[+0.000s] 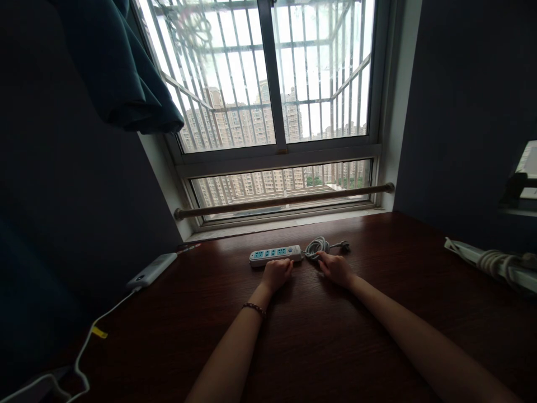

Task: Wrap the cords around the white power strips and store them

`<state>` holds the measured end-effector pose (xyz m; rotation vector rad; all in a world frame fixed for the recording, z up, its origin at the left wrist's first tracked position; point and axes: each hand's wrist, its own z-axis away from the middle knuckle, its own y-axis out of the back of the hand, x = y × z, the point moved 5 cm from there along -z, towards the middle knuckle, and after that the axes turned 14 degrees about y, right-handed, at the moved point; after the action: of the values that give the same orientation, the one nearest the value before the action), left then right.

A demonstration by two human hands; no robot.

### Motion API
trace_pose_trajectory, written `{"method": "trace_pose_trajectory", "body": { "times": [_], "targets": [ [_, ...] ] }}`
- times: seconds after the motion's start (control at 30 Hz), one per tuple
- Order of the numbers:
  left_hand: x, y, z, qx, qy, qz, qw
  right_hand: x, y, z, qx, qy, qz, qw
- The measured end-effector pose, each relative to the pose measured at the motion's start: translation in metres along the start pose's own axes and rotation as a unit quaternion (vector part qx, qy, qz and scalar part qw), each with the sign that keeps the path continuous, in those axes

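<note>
A white power strip (268, 253) with blue-green sockets lies on the dark wooden tabletop, below the window. My left hand (277, 273), with a beaded bracelet at the wrist, is closed at the strip's near edge; its fingertips are partly hidden. From the strip's right end runs a grey power cord (316, 244), looped into a coil. My right hand (334, 268) has its thumb and fingers closed on the coil's near side. The dark plug (344, 245) rests on the table to the right of the coil.
A white device (153, 270) with a white cable (90, 330) lies on the left. Another white strip-like object (486, 262), wrapped in cord, is at the right. A rail (285, 201) crosses the window, and a blue curtain (126, 84) hangs upper left.
</note>
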<state>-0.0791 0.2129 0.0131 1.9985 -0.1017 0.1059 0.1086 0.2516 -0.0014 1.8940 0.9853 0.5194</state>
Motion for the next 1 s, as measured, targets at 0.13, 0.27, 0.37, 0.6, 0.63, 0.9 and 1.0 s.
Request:
{"method": "trace_pose_trajectory", "body": {
  "times": [0.13,0.27,0.37,0.6,0.63,0.9,1.0],
  "targets": [
    [0.0,0.0,0.0,0.001,-0.001,0.001,1.0,0.0,0.0,0.0,-0.005,-0.005,0.002,1.0],
    [0.0,0.0,0.0,0.002,0.0,0.002,1.0,0.0,0.0,0.0,-0.009,-0.007,0.002,1.0],
    [0.0,0.002,0.001,0.008,0.004,0.002,1.0,-0.001,0.001,0.0,-0.008,-0.005,0.001,1.0],
    [-0.009,0.015,-0.003,0.091,0.053,-0.005,0.994,0.0,0.0,0.0,-0.007,-0.006,0.002,1.0],
    [-0.014,0.014,-0.005,0.099,0.056,-0.01,0.993,0.0,0.0,0.0,-0.007,-0.006,0.003,1.0],
    [-0.053,-0.013,-0.024,0.042,0.096,-0.041,0.994,0.001,0.0,0.001,-0.006,-0.005,0.008,1.0],
    [-0.054,-0.013,-0.023,0.041,0.099,-0.03,0.994,0.002,-0.002,0.001,-0.004,-0.007,0.009,1.0]
  ]
}}
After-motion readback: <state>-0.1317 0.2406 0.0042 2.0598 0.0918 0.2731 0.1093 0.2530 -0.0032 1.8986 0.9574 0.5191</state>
